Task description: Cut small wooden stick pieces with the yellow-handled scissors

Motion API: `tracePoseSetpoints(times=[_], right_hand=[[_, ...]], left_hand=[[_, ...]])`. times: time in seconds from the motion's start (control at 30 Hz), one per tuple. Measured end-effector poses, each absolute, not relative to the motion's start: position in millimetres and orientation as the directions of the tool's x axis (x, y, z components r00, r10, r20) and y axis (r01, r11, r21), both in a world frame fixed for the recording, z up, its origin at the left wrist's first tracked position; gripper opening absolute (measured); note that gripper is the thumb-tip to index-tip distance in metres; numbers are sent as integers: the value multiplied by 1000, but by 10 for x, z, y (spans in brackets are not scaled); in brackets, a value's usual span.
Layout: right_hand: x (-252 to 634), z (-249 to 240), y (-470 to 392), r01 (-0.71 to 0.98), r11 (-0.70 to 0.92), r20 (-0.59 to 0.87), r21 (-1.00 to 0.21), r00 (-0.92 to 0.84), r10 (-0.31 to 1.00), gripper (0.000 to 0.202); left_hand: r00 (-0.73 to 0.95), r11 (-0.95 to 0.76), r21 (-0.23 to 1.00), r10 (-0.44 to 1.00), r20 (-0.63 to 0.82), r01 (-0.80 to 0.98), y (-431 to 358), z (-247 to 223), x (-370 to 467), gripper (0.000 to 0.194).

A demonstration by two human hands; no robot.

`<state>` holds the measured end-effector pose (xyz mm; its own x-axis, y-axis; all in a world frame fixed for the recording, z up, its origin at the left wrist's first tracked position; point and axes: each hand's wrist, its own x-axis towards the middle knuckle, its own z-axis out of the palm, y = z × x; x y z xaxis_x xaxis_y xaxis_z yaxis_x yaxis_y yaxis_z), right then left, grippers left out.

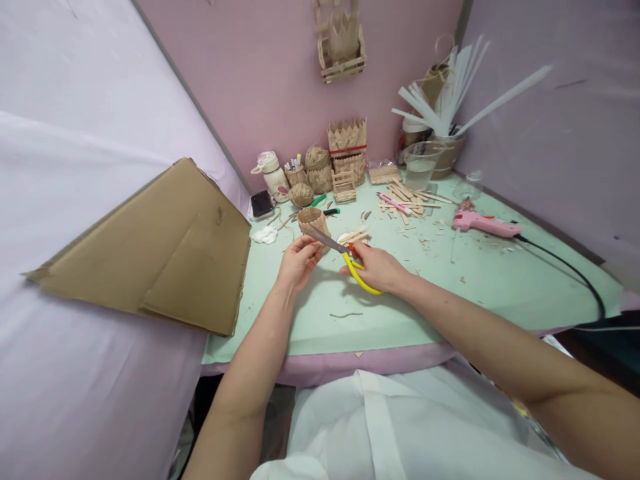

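Scissors (pixel 334 243): above the table (pixel 320 335), in front of the cup, blades reaching to the left hand's fingertips; how far they part is hard to make out.
Right hand (pixel 377 267): fingers closed round the handles, hiding part of them.
Left hand (pixel 299 261): thumb and fingers brought together at the blades; cannot tell whether they pinch anything.
Cup (pixel 311 217): just behind the blades, lower part mostly hidden.
Sticks (pixel 359 235): behind the right hand, partly covered.
Twine (pixel 346 315): a scrap, lying nearer the front edge.
Wall rack (pixel 343 69): top cut off by the view.
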<state>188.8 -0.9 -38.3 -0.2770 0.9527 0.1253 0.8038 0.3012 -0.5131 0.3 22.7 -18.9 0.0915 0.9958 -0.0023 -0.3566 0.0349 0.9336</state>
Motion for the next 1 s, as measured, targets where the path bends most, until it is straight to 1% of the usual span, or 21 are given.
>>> tracePoseSetpoints(times=[0.1, 0.2, 0.5, 0.83, 1.0], right_hand=[[1877, -374, -25, 817, 297, 113, -494, -279, 954, 38], [1876, -379, -22, 818, 305, 115, -487, -286, 951, 39], [1879, -398, -22, 816, 314, 128, -486, -289, 949, 42], [1863, -372, -37, 830, 280, 81, -483, -275, 958, 40], [1869, -353, -48, 826, 286, 80, -486, -284, 955, 43]], left_hand=[[76, -25, 924, 995, 59, -381, 228, -207, 24, 23], [78, -52, 919, 993, 90, -391, 214, -206, 48, 27], [51, -81, 920, 993, 109, -383, 191, -193, 75, 27], [75, -76, 919, 991, 113, -387, 172, -191, 83, 22], [62, -76, 928, 993, 105, -364, 175, -199, 85, 23]])
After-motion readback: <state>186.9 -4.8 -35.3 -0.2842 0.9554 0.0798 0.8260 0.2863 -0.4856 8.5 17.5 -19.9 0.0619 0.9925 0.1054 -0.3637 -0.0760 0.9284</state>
